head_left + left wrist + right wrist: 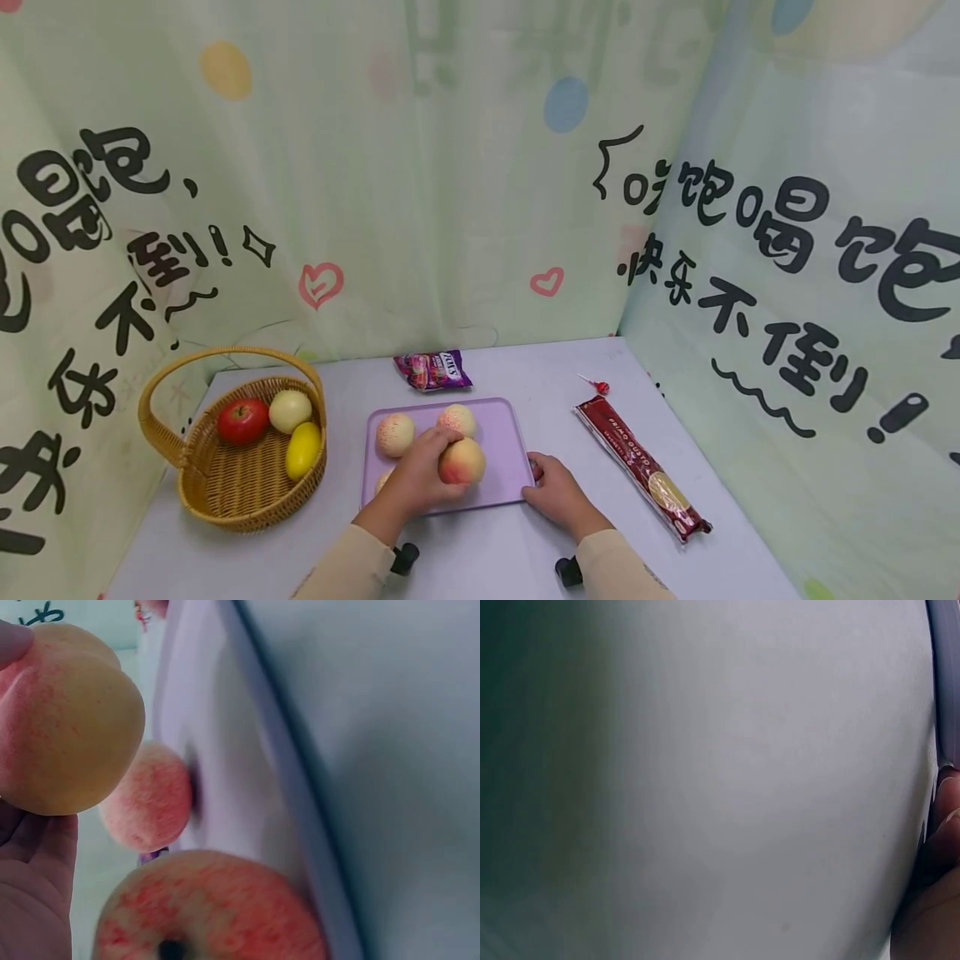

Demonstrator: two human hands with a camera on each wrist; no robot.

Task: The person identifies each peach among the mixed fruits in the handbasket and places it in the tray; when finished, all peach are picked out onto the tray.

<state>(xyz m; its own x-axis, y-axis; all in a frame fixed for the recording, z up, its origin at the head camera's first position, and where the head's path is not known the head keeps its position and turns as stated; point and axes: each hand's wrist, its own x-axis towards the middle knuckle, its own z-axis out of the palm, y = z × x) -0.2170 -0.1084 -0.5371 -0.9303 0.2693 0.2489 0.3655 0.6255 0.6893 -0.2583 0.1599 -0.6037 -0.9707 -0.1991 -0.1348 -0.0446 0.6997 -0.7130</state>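
My left hand (423, 477) grips a yellow-pink peach (462, 461) over a purple tray (501, 433); in the left wrist view the held peach (71, 720) is clear of the tray's surface. Two paler, red-speckled peaches lie at the tray's back, one on the left (395, 435) and one in the middle (457, 419). Another peach (383, 481) at front left is mostly hidden behind my left hand. At the tray's right front corner, my right hand (557, 493) holds the rim, its fingertips (948, 796) against the edge in the right wrist view.
To the left stands a wicker basket (247, 504) with a red tomato-like fruit (243, 422), a pale round one (289, 411) and a yellow one (303, 451). A purple snack packet (433, 371) lies behind the tray. Spaghetti (641, 467) and a red lollipop (602, 387) are at right.
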